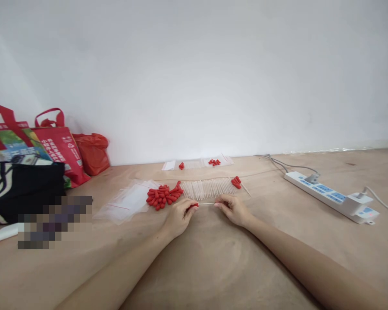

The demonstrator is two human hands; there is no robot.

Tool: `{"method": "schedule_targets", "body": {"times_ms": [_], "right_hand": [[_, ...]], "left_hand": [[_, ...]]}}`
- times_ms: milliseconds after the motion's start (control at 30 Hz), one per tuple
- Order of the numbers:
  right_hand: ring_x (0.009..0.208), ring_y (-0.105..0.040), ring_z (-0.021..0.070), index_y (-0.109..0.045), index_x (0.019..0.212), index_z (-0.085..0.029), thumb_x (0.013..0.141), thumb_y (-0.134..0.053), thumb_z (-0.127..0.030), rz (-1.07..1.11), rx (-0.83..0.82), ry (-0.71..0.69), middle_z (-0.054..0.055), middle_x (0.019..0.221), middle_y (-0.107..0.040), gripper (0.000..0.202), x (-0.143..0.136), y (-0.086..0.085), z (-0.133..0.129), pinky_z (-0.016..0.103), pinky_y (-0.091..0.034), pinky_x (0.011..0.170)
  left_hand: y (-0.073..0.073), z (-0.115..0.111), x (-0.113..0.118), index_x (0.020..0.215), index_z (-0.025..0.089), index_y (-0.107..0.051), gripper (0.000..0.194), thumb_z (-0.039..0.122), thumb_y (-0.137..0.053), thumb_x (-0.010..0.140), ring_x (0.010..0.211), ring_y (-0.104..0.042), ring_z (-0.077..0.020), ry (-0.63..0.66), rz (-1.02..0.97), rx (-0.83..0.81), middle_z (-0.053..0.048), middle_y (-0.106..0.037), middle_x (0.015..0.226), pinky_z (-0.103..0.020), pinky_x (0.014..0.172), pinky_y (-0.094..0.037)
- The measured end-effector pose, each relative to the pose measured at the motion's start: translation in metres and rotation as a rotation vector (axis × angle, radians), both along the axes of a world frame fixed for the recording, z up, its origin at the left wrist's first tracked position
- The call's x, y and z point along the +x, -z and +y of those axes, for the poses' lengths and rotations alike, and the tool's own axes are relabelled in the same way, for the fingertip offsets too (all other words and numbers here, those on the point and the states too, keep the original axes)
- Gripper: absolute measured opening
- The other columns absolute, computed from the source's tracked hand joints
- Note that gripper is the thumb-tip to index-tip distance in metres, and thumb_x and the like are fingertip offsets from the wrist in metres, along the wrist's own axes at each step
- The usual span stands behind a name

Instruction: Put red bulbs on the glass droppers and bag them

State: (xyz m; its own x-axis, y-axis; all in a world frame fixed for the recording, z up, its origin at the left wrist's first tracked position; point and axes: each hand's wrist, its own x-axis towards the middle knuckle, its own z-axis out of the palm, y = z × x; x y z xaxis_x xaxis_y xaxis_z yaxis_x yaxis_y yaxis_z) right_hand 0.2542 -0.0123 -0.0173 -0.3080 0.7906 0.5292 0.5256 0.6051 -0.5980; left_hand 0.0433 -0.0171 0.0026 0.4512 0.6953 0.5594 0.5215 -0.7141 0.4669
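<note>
My left hand [180, 217] pinches a small red teardrop-shaped piece [194, 206]. A thin white stick [207, 203] spans the gap between my hands, level above the wood surface. Its other end is between the closed fingertips of my right hand [234, 209]. At the left end, the stick meets the red piece; whether it sits inside cannot be made out. Just beyond my left hand lies a pile of red pieces [161, 196]. Beside the pile, a row of white sticks [210, 187] stretches rightward to a few red pieces [236, 182] and one slanted stick [246, 190].
Clear plastic bags [129, 202] lie left of the pile. Farther back is a filled clear bag [197, 164] near the wall. A power strip [330, 196] with cords occupies the right. Shopping bags [60, 148] and a black cloth bag [29, 189] stand left.
</note>
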Motion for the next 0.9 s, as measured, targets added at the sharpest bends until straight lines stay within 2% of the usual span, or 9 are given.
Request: {"method": "schedule_targets", "body": {"times_ms": [333,700,900], "right_hand": [[0.060,-0.051,0.0122,-0.055,0.065,-0.017,0.079,-0.046,-0.023,-0.070,0.019,0.008,0.002,0.063,-0.057,0.018,0.003,-0.006,-0.004,0.023,-0.038,0.056],[0.057,-0.048,0.0114,-0.055,0.066,-0.017,0.079,-0.047,-0.025,-0.087,-0.030,-0.015,0.001,0.060,-0.054,0.018,0.003,-0.005,-0.006,0.022,-0.035,0.052],[0.054,-0.044,0.0108,-0.053,0.061,-0.017,0.083,-0.039,-0.028,-0.147,0.016,-0.054,-0.001,0.055,-0.051,0.028,-0.001,-0.006,-0.010,0.024,-0.033,0.056]], "left_hand": [[0.005,0.000,-0.001,0.084,0.016,-0.059,0.018,0.023,-0.041,0.085,0.068,-0.054,-0.0132,0.061,0.097,0.023,-0.004,-0.058,0.076,-0.024,0.063,-0.043],[0.004,-0.003,-0.001,0.082,0.016,-0.057,0.021,0.025,-0.039,0.086,0.065,-0.051,-0.0130,0.084,0.161,0.050,-0.003,-0.056,0.073,-0.023,0.061,-0.041],[0.004,-0.003,-0.001,0.079,0.016,-0.056,0.023,0.026,-0.037,0.086,0.061,-0.049,-0.0123,0.108,0.159,0.059,-0.003,-0.054,0.071,-0.023,0.058,-0.040]]}}
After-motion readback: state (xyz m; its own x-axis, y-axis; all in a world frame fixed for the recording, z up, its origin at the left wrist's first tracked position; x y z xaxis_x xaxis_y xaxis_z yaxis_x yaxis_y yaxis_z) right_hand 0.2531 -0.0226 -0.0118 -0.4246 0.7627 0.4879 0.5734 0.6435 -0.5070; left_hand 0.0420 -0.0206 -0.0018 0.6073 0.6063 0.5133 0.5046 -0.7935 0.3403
